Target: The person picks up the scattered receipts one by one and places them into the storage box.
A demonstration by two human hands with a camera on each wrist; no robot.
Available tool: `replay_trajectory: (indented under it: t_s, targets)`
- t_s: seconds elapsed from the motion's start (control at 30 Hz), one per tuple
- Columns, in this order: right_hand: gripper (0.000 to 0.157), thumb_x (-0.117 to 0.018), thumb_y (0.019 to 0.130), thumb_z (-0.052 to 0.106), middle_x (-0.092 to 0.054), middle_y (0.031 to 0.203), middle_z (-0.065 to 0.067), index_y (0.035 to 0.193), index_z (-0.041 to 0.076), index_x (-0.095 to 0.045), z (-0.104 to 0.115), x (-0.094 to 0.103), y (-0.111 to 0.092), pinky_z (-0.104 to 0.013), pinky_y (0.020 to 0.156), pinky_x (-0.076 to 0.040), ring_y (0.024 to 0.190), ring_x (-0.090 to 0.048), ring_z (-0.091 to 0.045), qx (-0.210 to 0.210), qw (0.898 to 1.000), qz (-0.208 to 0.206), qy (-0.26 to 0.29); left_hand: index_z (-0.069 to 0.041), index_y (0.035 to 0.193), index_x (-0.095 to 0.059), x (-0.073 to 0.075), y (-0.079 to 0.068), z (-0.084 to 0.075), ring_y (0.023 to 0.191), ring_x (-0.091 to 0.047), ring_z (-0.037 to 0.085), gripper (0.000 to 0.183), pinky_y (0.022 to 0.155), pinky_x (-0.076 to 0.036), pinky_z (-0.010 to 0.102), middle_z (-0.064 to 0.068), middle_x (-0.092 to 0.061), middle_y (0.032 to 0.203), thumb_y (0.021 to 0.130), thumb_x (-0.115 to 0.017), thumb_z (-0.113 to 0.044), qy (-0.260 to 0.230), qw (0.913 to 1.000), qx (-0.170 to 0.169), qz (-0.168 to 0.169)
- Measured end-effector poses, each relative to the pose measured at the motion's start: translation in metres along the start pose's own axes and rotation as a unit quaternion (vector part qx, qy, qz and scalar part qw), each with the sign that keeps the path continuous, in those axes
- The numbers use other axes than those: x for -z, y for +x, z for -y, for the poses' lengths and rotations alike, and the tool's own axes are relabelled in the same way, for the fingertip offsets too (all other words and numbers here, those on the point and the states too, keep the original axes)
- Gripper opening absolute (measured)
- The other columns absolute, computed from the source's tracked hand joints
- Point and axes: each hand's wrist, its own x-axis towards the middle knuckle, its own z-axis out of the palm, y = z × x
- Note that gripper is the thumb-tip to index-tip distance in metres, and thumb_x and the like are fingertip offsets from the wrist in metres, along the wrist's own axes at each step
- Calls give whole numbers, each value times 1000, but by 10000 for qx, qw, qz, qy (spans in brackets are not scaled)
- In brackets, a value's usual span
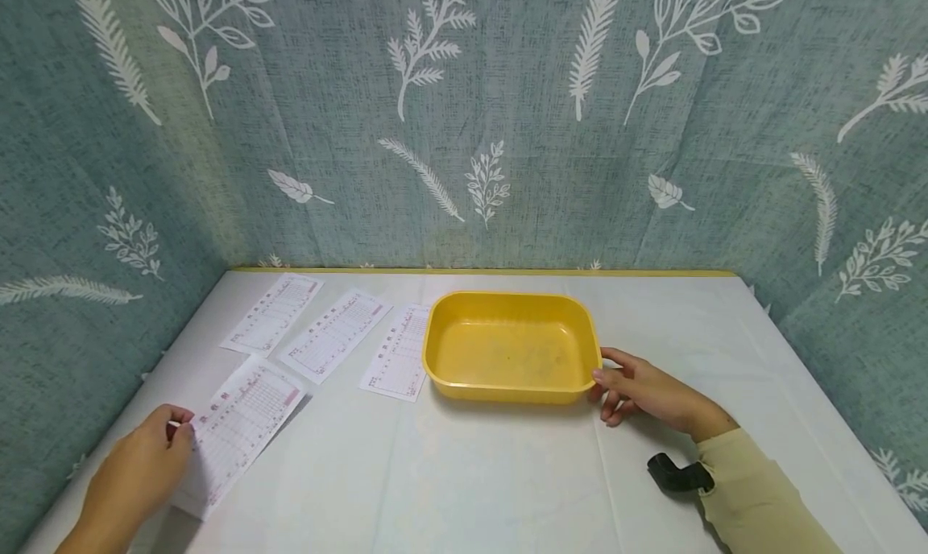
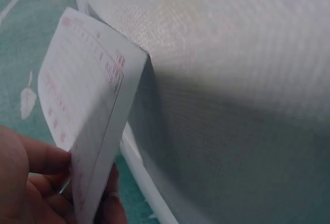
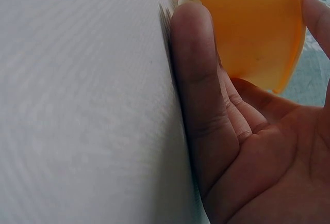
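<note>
At the lower left of the head view, my left hand (image 1: 145, 457) pinches the edge of a printed paper slip (image 1: 242, 437). Seen from the left wrist, this slip (image 2: 95, 74) stands tilted above the white surface, thumb on one face and fingers behind. My right hand (image 1: 648, 389) rests at the right end of a yellow plastic tray (image 1: 511, 394), its thumb and fingers touching the rim and outer side. In the right wrist view the fingers lie fairly straight beside the tray wall (image 3: 252, 28), low against the tabletop.
Three similar printed slips lie flat on the white table (image 1: 464, 473): one far left (image 1: 271, 312), one beside it (image 1: 337, 336), and one (image 1: 399, 353) against the tray's left side. Leaf-patterned cloth (image 1: 464, 240) encloses the back and sides. A black object (image 1: 677, 473) sits by the right sleeve.
</note>
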Motion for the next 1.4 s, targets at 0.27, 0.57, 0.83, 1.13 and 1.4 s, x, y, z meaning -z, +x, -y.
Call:
replay_trajectory:
  t_s: [0.27,0.57,0.83,1.13,1.4]
  targets:
    - [65,-46,96,35,-59,107,-20,146,10,-13,-2,3,0,-38,71,-54,77,-63,-26,-27,10000,-8,-53,-1,111,-47,1,-3,-7,68,-50,24,27,51,-29,29,18,-58,91,95,-36,-21,-72,9998,-82,-140]
    - [65,-46,95,36,-59,107,-19,146,12,-13,-4,5,2,-39,72,-54,77,-63,-26,-59,10000,-11,32,-4,109,-47,2,-3,-26,69,-50,25,26,51,-30,31,17,-58,92,95,-33,-22,-86,9993,-349,-43]
    - [65,-47,95,35,-59,107,-20,146,11,-13,-4,3,1,-39,71,-54,76,-64,-26,-30,10000,7,19,-6,105,-48,0,-5,-51,67,-50,22,22,49,-30,30,13,-59,87,95,-35,-20,-126,9971,-724,-218]
    - [64,-46,96,34,-60,106,-19,146,11,-14,-6,1,3,-39,71,-54,76,-64,-26,-25,10000,28,5,-11,102,-49,0,-2,-68,64,-48,20,20,49,-28,30,9,-59,84,95,-35,-24,-220,9952,-891,-331]
    - [63,-46,95,37,-62,107,-17,145,12,-16,-5,2,1,-39,71,-54,76,-64,-27,-58,9999,-71,-116,-10,102,-50,-5,2,-82,62,-48,19,21,48,-29,30,7,-59,81,96,-36,-23,-299,9943,-982,-297]
